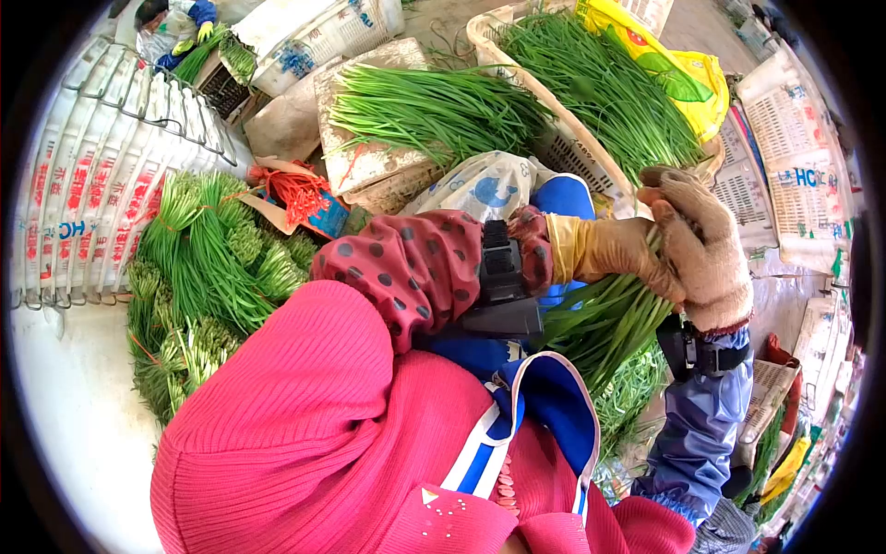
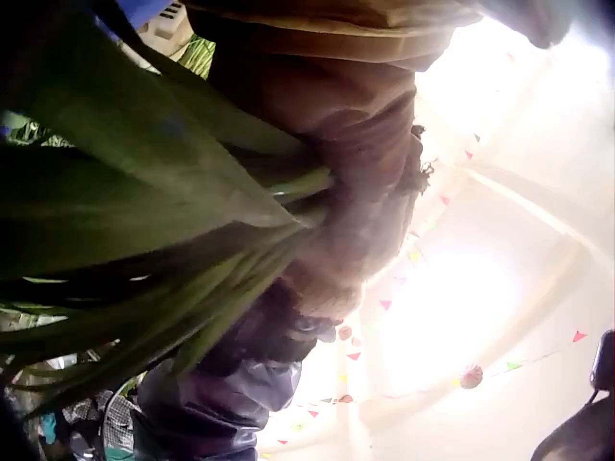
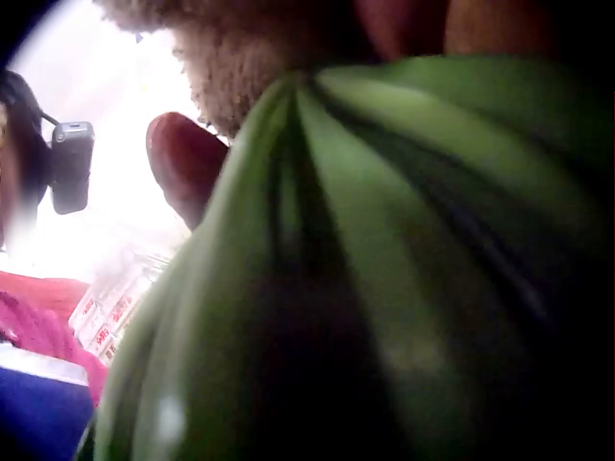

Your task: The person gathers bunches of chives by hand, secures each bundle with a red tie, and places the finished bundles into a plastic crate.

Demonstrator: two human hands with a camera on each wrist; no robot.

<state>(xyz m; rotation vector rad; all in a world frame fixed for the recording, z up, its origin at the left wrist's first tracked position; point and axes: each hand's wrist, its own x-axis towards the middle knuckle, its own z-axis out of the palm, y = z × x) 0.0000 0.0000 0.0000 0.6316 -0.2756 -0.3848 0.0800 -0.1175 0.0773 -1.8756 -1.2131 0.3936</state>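
Both gloved hands meet at the gathered end of a bunch of garlic chives (image 1: 604, 323). My left hand (image 1: 632, 254), in a tan rubber glove, grips the bunch from the left. My right hand (image 1: 706, 245), in a fuzzy knit glove, holds the same end from the other side. Long flat leaves fan down and left from the hands toward the lap. In the left wrist view the leaves (image 2: 144, 211) converge at the tan glove (image 2: 336, 154). Up close in the right wrist view, the leaves (image 3: 365, 240) narrow under the knit glove (image 3: 231, 67); much of the grip is hidden.
Ahead stands a basket (image 1: 554, 115) of loose chives, with a yellow bag (image 1: 697, 92) at its edge. More chives (image 1: 434, 106) lie on a worn box (image 1: 369, 175). Tied bundles (image 1: 203, 249), red ties (image 1: 300, 194) and stacked white crates (image 1: 92, 185) are at left. Another person (image 1: 171, 32) works far left.
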